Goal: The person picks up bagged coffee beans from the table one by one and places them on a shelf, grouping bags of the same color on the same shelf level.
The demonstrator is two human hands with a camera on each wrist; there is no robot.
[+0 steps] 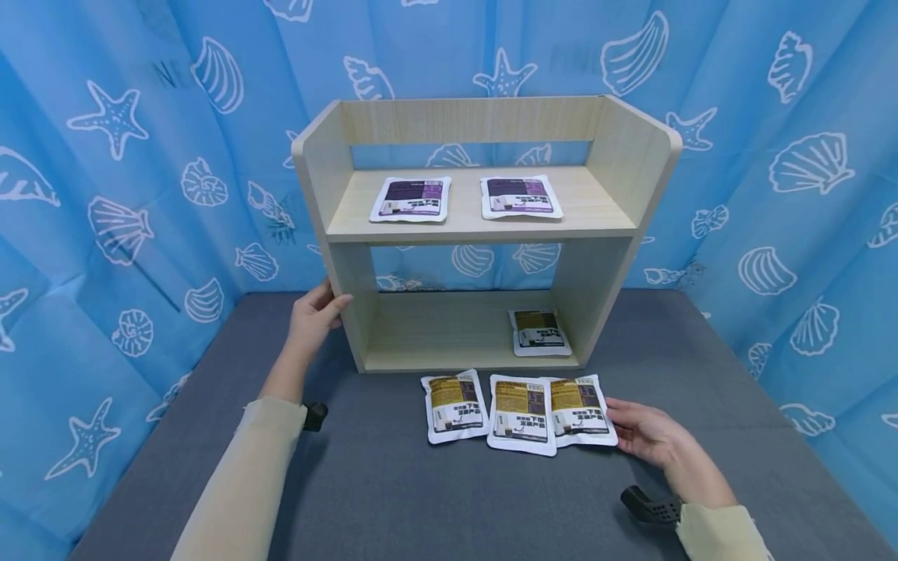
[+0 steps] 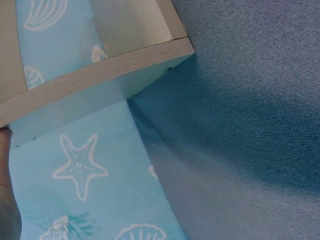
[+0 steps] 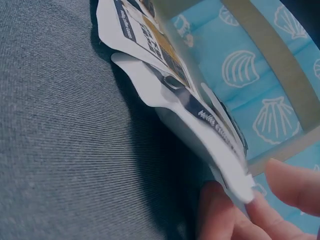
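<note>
A two-tier wooden shelf (image 1: pixel 484 233) stands on the table; my left hand (image 1: pixel 316 310) holds its left side panel low down. In the left wrist view my thumb (image 2: pixel 6 175) meets the panel's edge. Three white-edged pouches with gold and dark labels lie in front: a left pouch (image 1: pixel 456 405), a middle pouch (image 1: pixel 521 413) and a right pouch (image 1: pixel 579 409). The middle one overlaps the right one. My right hand (image 1: pixel 648 432) touches the right pouch's outer edge. In the right wrist view its fingertips (image 3: pixel 215 200) are at that edge, with the thumb (image 3: pixel 292 185) apart from it.
Two pouches with purple labels, a left one (image 1: pixel 411 199) and a right one (image 1: pixel 521 196), lie on the upper shelf. One gold-labelled pouch (image 1: pixel 539 333) lies at the right of the lower shelf. A blue shell-patterned curtain (image 1: pixel 807 234) surrounds the grey table (image 1: pixel 449 506).
</note>
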